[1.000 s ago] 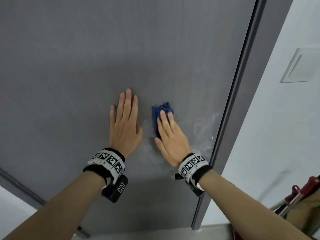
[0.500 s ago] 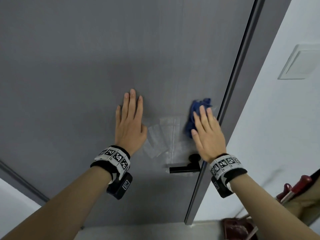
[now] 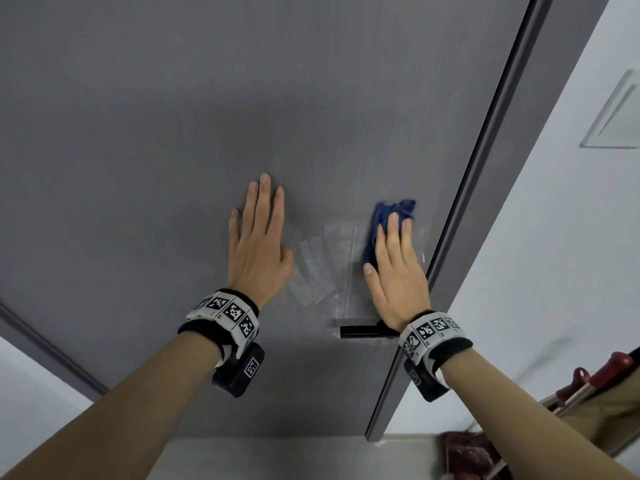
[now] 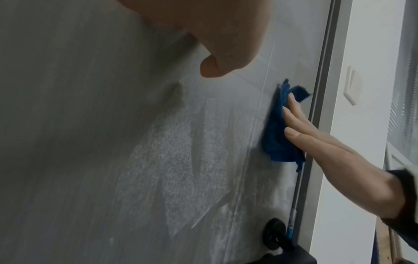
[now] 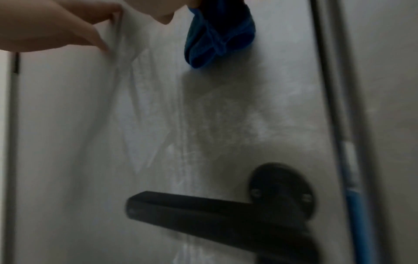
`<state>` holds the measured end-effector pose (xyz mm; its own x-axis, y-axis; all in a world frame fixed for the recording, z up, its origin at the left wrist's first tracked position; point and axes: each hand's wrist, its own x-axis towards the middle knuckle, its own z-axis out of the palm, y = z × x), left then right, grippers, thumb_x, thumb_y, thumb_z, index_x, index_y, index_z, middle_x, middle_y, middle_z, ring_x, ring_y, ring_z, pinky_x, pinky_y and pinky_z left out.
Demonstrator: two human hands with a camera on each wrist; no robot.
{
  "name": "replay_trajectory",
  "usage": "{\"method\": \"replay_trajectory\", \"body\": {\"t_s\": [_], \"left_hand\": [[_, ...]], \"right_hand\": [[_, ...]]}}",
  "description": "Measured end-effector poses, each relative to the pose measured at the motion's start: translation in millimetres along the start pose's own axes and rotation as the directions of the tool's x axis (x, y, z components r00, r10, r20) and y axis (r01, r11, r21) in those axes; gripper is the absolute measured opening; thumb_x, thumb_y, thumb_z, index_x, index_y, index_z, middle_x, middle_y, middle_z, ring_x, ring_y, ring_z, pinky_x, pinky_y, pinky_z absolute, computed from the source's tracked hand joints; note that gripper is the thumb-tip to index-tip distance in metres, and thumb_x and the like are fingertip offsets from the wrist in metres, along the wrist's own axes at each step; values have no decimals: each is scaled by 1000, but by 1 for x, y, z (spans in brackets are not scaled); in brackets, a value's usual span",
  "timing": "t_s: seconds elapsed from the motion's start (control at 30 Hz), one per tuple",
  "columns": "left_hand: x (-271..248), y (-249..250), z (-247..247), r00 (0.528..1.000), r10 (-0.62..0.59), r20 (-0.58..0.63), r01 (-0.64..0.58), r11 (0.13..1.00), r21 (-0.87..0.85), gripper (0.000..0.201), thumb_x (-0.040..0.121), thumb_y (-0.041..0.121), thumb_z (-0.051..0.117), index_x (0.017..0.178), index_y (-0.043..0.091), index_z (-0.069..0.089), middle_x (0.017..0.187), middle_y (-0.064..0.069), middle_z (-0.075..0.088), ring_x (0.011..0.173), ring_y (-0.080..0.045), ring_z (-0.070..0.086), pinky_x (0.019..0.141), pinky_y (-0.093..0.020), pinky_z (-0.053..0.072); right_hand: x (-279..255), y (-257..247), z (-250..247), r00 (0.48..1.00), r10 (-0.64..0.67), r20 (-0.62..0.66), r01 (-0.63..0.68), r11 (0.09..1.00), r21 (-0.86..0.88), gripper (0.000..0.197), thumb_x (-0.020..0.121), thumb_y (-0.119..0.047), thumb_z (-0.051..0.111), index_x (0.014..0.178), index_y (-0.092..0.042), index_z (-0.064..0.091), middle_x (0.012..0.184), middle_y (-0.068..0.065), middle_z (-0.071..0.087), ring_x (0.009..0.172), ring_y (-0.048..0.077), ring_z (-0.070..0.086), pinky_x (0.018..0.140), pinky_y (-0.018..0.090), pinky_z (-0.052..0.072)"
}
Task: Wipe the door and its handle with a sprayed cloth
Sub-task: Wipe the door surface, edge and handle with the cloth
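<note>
Grey door point(image 3: 173, 133) fills nearly all of your view, its right edge running as a dark strip beside a pale wall point(image 3: 540, 271) that carries a white switch plate point(image 3: 620, 116). Your left hand point(image 3: 258, 247) lies flat on the panel, fingers straight and close together, holding nothing. Your right hand point(image 3: 394, 268) presses the blue cloth point(image 3: 388, 216) against the door with straight fingers; nothing curls round the cloth, and its crumpled top pokes out past your fingertips. That cloth sits just beside the door's right edge, with only a narrow band of panel between them in the left wrist view. Between your two hands pale, angular damp streaks point(image 3: 322, 265) mark the surface. Below your right hand, the black lever handle point(image 5: 214, 212) juts out leftward from its round rose, which sits close to the same edge; the cloth is above it and apart from it. To the left of and above your left hand, the panel stretches wide and bare. Low on the right, red-tipped tool handles point(image 3: 595, 375) lean near the wall.
</note>
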<state>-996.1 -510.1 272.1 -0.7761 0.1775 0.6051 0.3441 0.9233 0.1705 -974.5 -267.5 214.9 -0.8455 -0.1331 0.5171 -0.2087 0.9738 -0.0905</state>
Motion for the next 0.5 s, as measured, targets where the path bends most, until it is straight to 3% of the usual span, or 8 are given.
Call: {"method": "replay_trajectory", "body": {"t_s": [0.27,0.5], "left_hand": [[-15,-34,-1,997,-70,-23,70,997,20,92,78,5,57,157,7,9,166,-13,-2,154,-27,-2,122,-53,16],[-28,-57,-1,986,-168,-7,168,985,-39,90,83,5,54,157,8,4,167,-7,-8,154,-21,-4,122,-53,16]], "right_hand": [[29,-79,19,936,-345,66,347,937,-35,62,104,-35,33,155,-1,23,167,13,9,155,30,3,125,41,18],[51,-109,17,866,-493,77,497,867,-33,57,106,-33,31,155,-5,27,168,6,10,156,24,2,126,38,11]]}}
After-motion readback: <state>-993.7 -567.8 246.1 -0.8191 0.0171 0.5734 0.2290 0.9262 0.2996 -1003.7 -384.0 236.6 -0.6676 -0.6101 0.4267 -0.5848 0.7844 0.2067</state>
